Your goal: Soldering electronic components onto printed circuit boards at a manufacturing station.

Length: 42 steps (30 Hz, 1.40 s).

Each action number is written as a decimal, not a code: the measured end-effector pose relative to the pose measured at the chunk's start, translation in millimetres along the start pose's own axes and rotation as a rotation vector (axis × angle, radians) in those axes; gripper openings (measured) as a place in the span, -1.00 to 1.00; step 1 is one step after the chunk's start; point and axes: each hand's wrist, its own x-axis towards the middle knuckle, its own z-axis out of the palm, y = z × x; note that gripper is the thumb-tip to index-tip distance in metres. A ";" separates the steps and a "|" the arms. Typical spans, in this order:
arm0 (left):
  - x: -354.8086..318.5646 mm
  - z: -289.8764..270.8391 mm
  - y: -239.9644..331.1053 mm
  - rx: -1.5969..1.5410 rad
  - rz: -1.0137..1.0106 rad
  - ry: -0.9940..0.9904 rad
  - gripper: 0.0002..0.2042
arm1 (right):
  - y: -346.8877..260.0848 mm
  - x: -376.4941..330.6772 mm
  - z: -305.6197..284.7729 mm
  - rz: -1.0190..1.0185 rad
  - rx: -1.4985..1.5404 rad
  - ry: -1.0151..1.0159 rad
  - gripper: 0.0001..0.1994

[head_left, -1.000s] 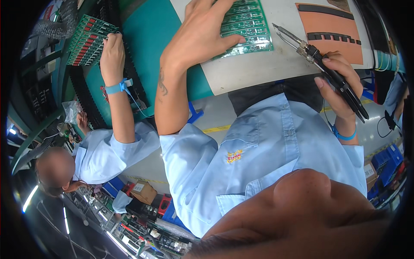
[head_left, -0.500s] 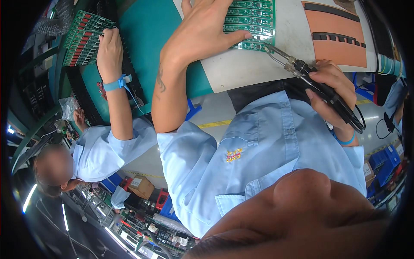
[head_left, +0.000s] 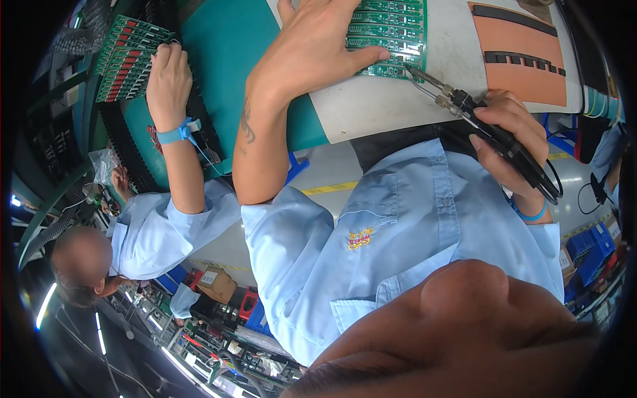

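A green circuit board panel [head_left: 406, 32], divided into several narrow strips with small parts, lies on a whitish sheet [head_left: 361, 106] at the top middle. My left hand [head_left: 314, 53] rests across its left side, thumb stretched out over the lower strips and fingers apart; some fingertips are cut off by the upper edge. In my right hand [head_left: 509, 123] is a soldering iron [head_left: 488, 126] with a black handle and a thin metal tube beside its tip. That tip is at the panel's lowest strip, right of my left thumb. Whether it touches a joint is too small to tell.
An orange mat [head_left: 521, 63] with black strips lies to the right. On the left, a co-worker's hand [head_left: 169, 83] is at a stack of green boards [head_left: 129, 63] with red parts. A black cable [head_left: 556, 176] trails from the iron. Green mat [head_left: 229, 46] covers the bench.
The iron's tip has shifted very slightly left along the panel's lowest strip. My left hand stays in place. The co-worker's hand has moved slightly.
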 end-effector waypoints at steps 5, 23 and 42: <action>1.6 -4.7 6.1 -0.050 -0.014 -0.011 -0.08 | -1.2 0.8 0.7 0.006 -0.004 0.006 -0.59; -0.2 -2.7 2.0 -0.034 -0.015 -0.052 -0.09 | 0.6 1.3 -7.5 -0.026 -0.011 0.052 -0.59; -0.2 -0.7 4.1 -0.037 -0.014 -0.067 -0.11 | 3.4 4.1 -3.7 0.012 0.016 0.010 -0.60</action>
